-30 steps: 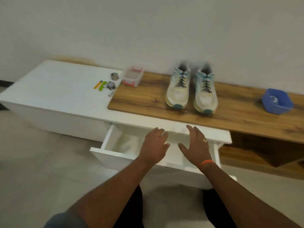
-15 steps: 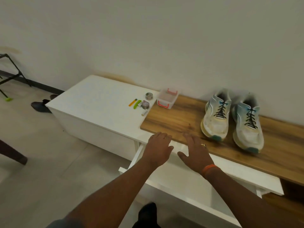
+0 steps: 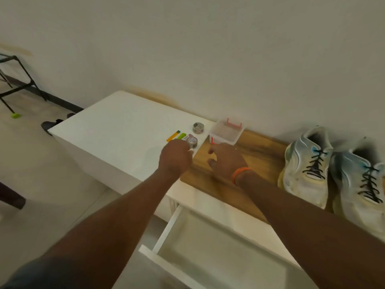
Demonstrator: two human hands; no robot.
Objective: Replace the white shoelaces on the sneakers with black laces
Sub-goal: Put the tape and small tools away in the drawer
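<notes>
Since half a second ago, both your hands have left the edge of the open drawer and reached up over the surface. Your left hand now sits curled beside the small tape roll and the orange and green sticks; something thin and white shows at its fingertips, too blurred to name. Your right hand, fingers loosely spread, hovers near the clear box. The sneakers, laced in black, stand well apart at the right, one cut off by the frame edge.
</notes>
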